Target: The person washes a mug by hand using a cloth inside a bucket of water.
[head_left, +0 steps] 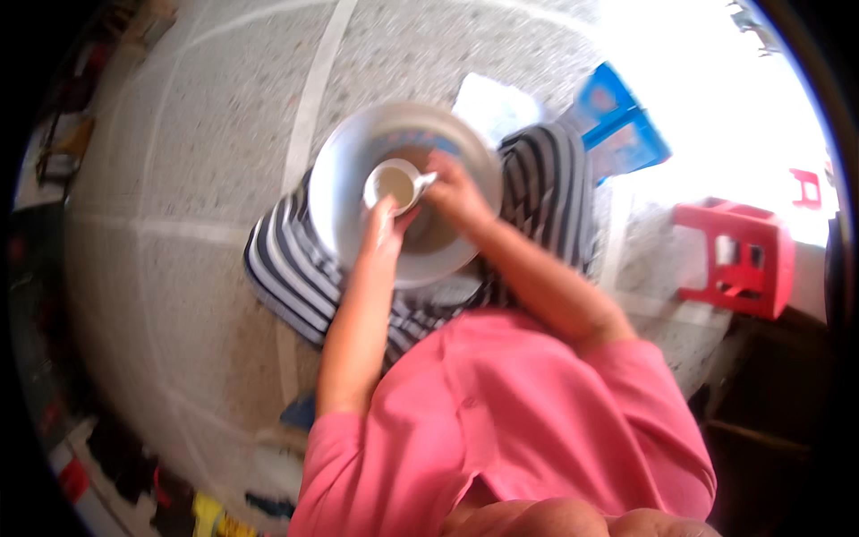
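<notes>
A white cup with a side handle is between my two hands, over the inside of a wide pale basin. My left hand is closed on the cup's near rim, the thumb reaching over its edge. At the handle, my right hand is closed on the cup's right side. The cup's inside looks pale yellowish. Below it, the bottom of the basin is brownish, perhaps with liquid; blur keeps me from telling.
My legs in striped trousers flank the basin. Beyond my right knee lie a white sheet or bag and a blue and white packet. A red plastic stool is at the right on the speckled floor.
</notes>
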Motion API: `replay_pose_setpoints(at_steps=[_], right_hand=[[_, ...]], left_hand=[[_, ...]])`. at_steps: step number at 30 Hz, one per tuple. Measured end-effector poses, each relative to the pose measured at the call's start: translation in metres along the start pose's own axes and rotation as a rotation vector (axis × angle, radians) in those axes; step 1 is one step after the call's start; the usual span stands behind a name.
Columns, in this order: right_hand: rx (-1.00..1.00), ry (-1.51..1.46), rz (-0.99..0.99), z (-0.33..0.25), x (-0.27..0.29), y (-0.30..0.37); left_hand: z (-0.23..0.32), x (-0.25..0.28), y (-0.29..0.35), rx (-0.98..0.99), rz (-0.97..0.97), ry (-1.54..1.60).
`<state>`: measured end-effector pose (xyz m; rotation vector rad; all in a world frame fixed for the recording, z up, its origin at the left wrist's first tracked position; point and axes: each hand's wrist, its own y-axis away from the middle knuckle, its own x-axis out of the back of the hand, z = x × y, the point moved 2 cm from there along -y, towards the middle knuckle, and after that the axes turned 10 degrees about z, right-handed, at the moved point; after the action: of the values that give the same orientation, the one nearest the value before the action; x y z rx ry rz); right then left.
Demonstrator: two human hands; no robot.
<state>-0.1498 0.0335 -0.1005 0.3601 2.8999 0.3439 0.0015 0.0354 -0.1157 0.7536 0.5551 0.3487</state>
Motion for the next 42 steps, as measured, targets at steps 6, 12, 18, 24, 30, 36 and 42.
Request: replay_pose_setpoints(at_steps=[6,12,18,24,30,36,42], right_hand=[[-0.271,-0.119,0.122,0.01,-0.01,-0.002],[-0.421,-0.31,0.232,0.024,0.004,-0.02],[-0.465,-0.146,0.102,0.001,-0.008,-0.009],[-0.532,-0.352,0.164,-0.005,-0.01,-0.003],[-0.503,-0.345,0.301,-0.009,-0.006,-0.005],[-0.566,-0.398,0.307,0.003,-0.008,-0.003],[-0.46,-0.604,0.178,0.021,-0.006,-0.002]], left_hand=[[-0.013,-0.012,0.006,0.115,-0.16,0.211],[-0.031,-0.021,0.026,0.144,-0.112,-0.017],[0.03,-0.03,-0.002,-0.887,-0.032,-1.503],[0.053,-0.066,0.024,-1.141,-0.157,-1.834],[0.05,-0.052,0.037,-1.107,-0.011,-1.576],[0.053,-0.074,0.071,-1.642,-0.164,-1.316],[0.034,-0.083,0.064,-1.125,-0.384,-1.742]])
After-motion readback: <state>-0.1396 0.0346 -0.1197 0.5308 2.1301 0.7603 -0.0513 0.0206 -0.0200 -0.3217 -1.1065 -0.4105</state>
